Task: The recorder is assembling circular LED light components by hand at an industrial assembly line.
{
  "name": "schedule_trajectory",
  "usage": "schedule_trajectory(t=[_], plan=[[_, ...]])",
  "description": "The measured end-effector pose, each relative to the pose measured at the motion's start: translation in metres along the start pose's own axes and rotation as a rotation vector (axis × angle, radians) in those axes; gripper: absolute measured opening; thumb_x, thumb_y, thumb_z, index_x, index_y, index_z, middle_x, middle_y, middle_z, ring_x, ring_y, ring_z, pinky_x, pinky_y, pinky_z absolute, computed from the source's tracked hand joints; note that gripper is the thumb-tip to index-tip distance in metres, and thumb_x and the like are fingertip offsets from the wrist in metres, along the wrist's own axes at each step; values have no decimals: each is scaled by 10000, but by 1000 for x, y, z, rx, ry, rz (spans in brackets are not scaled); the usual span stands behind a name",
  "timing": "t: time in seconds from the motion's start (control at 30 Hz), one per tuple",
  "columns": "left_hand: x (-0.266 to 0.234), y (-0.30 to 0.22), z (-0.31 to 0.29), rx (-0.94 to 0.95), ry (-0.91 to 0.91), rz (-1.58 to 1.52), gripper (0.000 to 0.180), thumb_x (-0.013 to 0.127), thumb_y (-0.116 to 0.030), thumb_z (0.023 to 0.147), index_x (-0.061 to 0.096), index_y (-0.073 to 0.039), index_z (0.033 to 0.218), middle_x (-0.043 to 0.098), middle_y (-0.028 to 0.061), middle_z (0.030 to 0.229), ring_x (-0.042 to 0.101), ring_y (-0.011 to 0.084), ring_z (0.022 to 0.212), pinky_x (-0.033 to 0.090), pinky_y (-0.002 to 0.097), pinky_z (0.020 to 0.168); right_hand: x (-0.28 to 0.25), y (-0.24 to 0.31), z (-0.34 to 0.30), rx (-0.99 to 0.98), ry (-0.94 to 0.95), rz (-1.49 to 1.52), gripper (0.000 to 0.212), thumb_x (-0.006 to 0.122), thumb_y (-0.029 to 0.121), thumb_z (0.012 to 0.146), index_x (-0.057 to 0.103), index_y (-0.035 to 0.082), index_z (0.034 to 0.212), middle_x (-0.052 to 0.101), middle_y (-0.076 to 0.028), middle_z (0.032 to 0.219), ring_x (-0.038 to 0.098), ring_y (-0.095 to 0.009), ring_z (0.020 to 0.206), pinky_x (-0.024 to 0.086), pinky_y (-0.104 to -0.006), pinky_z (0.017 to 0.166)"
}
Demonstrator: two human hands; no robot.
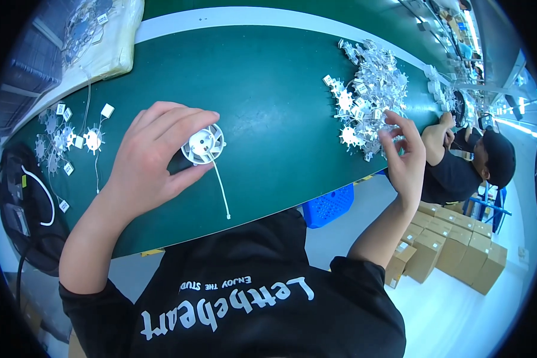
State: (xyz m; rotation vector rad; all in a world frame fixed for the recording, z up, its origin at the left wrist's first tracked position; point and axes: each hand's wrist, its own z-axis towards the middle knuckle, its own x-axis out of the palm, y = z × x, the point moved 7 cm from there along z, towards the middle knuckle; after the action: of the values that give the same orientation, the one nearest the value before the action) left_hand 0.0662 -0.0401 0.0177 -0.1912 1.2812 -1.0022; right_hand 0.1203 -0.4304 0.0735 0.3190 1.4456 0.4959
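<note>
My left hand point(155, 152) grips a white round fan frame point(203, 145) between thumb and fingers, above the left half of the green worktable point(268, 107). From the frame a thin white cable point(222, 188) hangs toward the table's near edge, with a small connector at its end. At the right, my right hand point(404, 146) hovers at the near right side of a large heap of white star-shaped parts point(370, 83). Its thumb and forefinger are apart and curved, and nothing shows between them. A loose star-shaped part point(348, 136) lies at the heap's near left edge.
Several wired star-shaped parts point(93, 138) lie at the left. Behind them stands a pale padded tray point(122, 56). A black bag point(15, 197) sits at the left edge. Rightward, a co-worker point(459, 167) works at the same table, near stacked cardboard boxes point(453, 238). A blue stool point(328, 207) stands below.
</note>
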Motion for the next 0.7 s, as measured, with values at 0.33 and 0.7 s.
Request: schedule_trajectory(t=[0.33,0.7], plan=[[1,2,-2,-6,3,-11,633,919,-139,752,707,-114,1347,744,76,1273,664,319,1181,526,431,1011,7,-2,5,77,-12,-23,367,838,105,965,737,34,1310,741,-12,1048,652,-65,905,499,-208,722],[0,3,-4,19,16,-2,644,917,-163,758,698,-112,1362,729,73,1265,657,315,1196,538,436,998,9,50,27,-14,-236,675,299,726,13,1024,716,-59,1314,751,-79,1064,710,-105,914,633,-251,730]])
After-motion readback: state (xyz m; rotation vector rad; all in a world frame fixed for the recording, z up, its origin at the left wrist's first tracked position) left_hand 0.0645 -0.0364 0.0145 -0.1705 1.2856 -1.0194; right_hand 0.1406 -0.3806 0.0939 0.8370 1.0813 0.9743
